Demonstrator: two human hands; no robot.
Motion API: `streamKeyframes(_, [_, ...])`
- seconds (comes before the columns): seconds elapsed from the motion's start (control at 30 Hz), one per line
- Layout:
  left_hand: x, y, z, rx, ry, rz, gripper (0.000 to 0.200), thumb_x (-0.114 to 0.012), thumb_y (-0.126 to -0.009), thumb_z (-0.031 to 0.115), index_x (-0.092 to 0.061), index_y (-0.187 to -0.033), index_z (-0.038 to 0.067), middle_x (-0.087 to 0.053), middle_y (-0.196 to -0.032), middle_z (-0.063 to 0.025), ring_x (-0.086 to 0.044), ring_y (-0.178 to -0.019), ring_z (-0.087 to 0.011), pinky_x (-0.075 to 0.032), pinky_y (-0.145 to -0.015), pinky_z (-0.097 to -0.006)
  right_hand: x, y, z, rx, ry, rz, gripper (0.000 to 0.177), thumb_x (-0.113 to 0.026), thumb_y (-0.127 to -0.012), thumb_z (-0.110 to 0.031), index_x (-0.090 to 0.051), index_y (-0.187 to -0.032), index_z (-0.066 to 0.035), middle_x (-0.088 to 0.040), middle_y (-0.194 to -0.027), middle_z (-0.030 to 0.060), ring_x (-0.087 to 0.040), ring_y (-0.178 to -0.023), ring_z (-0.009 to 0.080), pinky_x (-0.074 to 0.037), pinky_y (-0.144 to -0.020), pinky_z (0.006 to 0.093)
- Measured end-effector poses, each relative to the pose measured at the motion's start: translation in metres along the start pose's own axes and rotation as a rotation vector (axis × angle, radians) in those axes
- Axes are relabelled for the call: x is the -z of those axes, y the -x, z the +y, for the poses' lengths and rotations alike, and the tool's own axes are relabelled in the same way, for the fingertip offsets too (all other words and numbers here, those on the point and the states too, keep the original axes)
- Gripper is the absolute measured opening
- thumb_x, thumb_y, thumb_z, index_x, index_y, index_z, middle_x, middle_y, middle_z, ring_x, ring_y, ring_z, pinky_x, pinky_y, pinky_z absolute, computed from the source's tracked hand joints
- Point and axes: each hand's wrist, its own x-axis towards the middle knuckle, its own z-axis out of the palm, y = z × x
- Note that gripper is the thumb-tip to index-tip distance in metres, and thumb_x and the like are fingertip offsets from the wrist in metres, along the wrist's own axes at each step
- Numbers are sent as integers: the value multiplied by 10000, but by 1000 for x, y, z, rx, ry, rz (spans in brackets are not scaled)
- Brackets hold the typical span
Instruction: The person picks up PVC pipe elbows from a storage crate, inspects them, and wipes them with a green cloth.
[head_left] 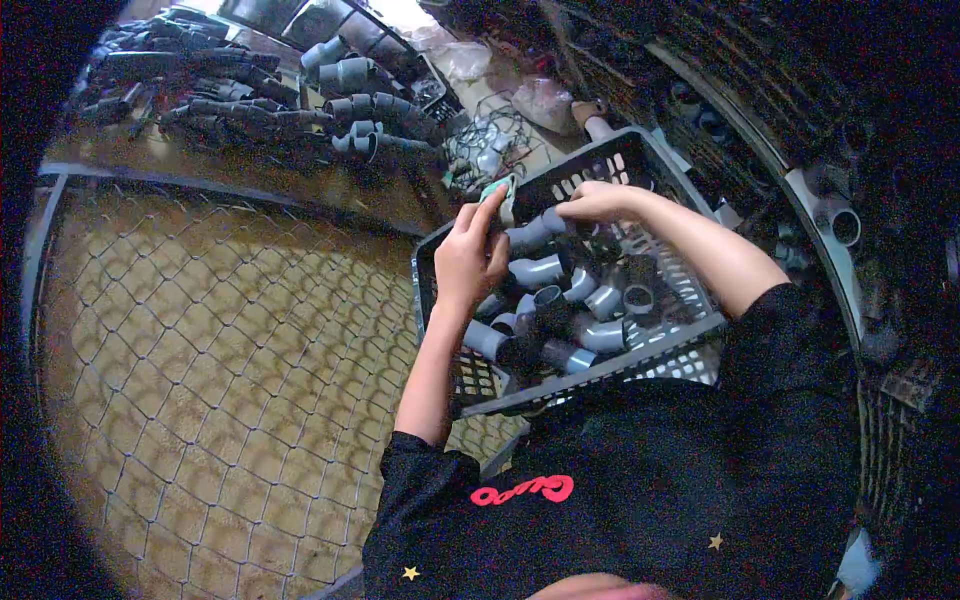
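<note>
**Grey pipe elbow held over the basket**

Your left hand point(470, 255) is curled narrow, its fingers closed on a scrap of greenish cloth point(498, 190) that sticks up past your fingertips. Your right hand point(600, 200) is bent down and closed on the far end of a pipe elbow point(535, 232), which sits between your two hands, at 12 o'clock from the middle of the basket point(600, 375).

The pipe elbow is short, light grey plastic, with a smooth bend and a wider collar at its end. I cannot tell whether the cloth touches it.

The basket is dark plastic with lattice walls, resting against your lap. It holds more loose fittings point(590, 300), grey ones and some black ones.

Chain-link mesh point(200, 350) spreads out at 9 o'clock. A heap of fittings point(250, 90) lies at 11 o'clock, well apart from the basket.
</note>
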Motion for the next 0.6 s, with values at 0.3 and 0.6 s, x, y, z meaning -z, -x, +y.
streamKeyframes(0.3, [-15,-1,25,-272,-198,56,701,-707,-738,146,-518,-1410,198,-575,-908,-99,-630,-736,-299,-540,-624,-403,8,44,-52,211,-1242,-236,368,-443,-923,-325,-651,-1097,-76,-701,-952,76,-678,-774,184,-560,-715,333])
streamKeyframes(0.6, [-21,4,21,-220,-353,69,780,-717,-731,175,-465,-1469,184,-533,-836,-96,-607,-635,-257,-532,-562,-389,-14,28,-52,180,-1116,-27,550,-481,-981,-541,-643,-1219,-72,-672,-1094,54,-625,-939,128,-492,-843,290])
